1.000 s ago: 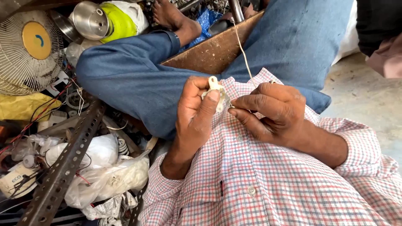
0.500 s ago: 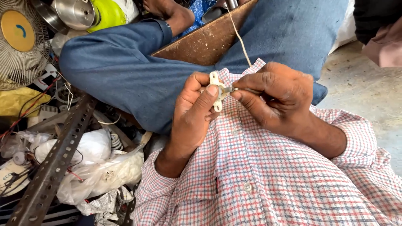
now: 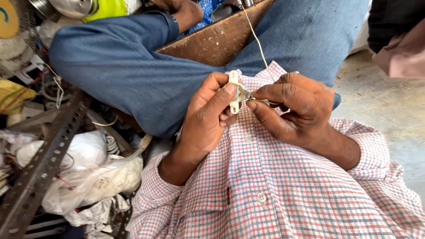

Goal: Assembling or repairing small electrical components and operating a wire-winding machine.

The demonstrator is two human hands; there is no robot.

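Note:
My left hand (image 3: 208, 115) pinches a small cream-coloured plastic fitting (image 3: 233, 92) between thumb and fingers, holding it upright in front of my checked shirt. My right hand (image 3: 294, 106) pinches a thin metal tool tip (image 3: 248, 96) and presses it against the fitting's middle. A thin pale wire (image 3: 256, 40) runs from the hands up over a brown wooden board (image 3: 212, 40) on my lap. My legs in blue jeans are crossed beneath the hands.
At the left lie a perforated metal angle bar (image 3: 44, 163), white plastic bags (image 3: 88, 177), loose wires and a fan grille (image 3: 13, 40). A metal motor part and a yellow object (image 3: 106, 6) sit at the top. Bare concrete floor (image 3: 389, 110) is at the right, beside another person's clothing.
Both hands have risen slightly and come closer together on the fitting. The view has tilted downward and nearer, so the fan and clutter have slid left and up.

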